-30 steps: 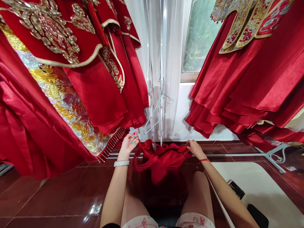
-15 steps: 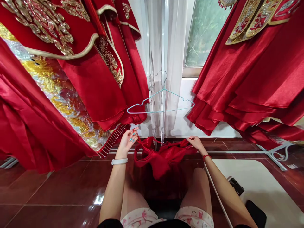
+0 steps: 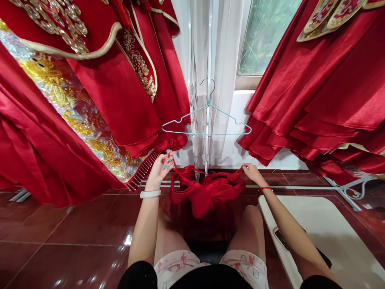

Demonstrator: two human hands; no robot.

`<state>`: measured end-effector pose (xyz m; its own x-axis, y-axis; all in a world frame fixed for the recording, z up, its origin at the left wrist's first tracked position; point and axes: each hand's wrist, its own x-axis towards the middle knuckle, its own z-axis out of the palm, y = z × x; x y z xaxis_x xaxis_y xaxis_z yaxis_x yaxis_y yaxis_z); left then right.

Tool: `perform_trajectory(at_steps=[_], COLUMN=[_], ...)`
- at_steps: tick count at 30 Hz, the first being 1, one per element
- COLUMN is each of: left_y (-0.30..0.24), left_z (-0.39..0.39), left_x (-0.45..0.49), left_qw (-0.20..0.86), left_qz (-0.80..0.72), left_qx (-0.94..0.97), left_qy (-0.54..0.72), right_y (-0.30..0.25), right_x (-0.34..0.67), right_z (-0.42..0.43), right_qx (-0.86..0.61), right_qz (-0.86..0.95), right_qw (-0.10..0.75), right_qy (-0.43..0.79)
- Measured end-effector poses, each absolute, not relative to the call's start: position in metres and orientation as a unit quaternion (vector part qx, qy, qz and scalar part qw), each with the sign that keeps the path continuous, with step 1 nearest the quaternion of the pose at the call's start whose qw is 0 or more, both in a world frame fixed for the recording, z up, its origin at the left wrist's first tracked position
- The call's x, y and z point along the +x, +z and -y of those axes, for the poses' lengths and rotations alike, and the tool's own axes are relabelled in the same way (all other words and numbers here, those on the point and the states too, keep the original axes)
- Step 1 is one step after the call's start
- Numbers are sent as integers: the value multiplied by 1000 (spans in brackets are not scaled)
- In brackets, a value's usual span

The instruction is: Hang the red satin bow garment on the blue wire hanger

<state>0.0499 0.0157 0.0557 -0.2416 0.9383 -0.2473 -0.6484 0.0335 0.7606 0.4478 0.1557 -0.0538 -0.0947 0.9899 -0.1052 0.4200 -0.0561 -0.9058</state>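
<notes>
A red strappy garment hangs between my two hands, above my knees, its cloth bunched and drooping in the middle. My left hand, with blue-painted nails and a white wristband, pinches one thin red strap at the garment's left. On the other side, my right hand, a red cord around its wrist, grips the opposite strap, which is pulled taut. The lower part of the garment fades into the dark area between my legs. Beyond and above it hangs a light-blue wire hanger with nothing on it.
Red embroidered gowns hang at the left, close to my left hand. More red skirts hang at the right beside a window. A white stool-like surface beside my right leg bears a phone, partly behind my forearm.
The garment and both hands sit slightly higher in view. At the right, the strap now stretches visibly between my hand and the cloth. The view has shifted, and my right forearm covers more of the phone.
</notes>
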Motion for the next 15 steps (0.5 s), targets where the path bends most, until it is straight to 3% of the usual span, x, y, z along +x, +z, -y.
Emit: perform_trajectory(at_steps=[10,15], left_y=[34,30], left_z=[-23,-21], left_x=[19,9], left_qw=[557,510], left_qz=[-431,-453], left_qx=[176,220], left_qy=[688,697], right_y=[-29,-18], right_x=[439,441], right_z=[-168,-179], right_qx=[-459,-395], right_qz=[343,334], right_qw=[483,584], right_qy=[662,625])
